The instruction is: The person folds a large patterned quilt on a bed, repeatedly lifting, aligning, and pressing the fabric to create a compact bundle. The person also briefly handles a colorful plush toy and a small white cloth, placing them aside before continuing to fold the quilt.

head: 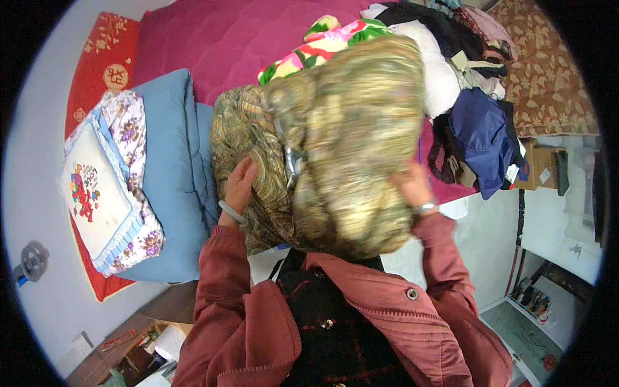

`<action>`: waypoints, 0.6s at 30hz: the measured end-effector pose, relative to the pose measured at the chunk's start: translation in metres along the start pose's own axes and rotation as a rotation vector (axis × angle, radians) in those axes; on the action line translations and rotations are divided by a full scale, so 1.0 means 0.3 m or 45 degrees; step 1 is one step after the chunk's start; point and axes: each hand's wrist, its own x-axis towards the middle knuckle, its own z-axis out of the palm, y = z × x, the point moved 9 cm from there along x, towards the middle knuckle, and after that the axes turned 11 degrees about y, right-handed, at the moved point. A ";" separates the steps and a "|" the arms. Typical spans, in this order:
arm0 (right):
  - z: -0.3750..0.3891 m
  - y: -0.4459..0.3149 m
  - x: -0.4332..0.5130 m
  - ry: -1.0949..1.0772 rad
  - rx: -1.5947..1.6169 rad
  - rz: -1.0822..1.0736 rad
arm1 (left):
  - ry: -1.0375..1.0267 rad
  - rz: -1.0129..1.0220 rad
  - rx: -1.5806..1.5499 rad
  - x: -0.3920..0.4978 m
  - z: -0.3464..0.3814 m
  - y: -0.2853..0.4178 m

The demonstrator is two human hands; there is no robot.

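Note:
A bulky olive-gold paisley quilt (pixel 358 145) is bunched up in front of my body, its right part blurred by motion. A shiny grey-silver strip of fabric (pixel 292 164) shows in the fold between its two parts. My left hand (pixel 241 184), with a pale bangle at the wrist, lies against the quilt's left part; whether the fingers grip it is unclear. On the other side my right hand (pixel 411 184) holds the quilt's right edge, its fingertips blurred and partly hidden. Behind the quilt shows a bright floral plush cloth (pixel 314 53).
Left of the quilt lies a folded blue comforter (pixel 167 159), beside a white embroidered pillow (pixel 96 188). A magenta bedspread (pixel 227 43) covers the bed. Piled clothes, including a navy garment (pixel 483 135), lie at right. Cardboard boxes (pixel 541 167) stand beyond the bed's edge.

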 end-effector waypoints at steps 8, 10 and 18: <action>-0.632 0.575 -0.218 0.510 -0.786 0.793 | 0.010 0.079 0.423 0.009 0.173 -0.194; -0.448 0.552 -0.232 0.597 -0.164 0.634 | -0.102 0.052 0.423 0.013 0.282 -0.195; -0.044 0.361 -0.228 0.149 -1.081 0.379 | -0.073 0.164 0.661 0.104 0.535 -0.209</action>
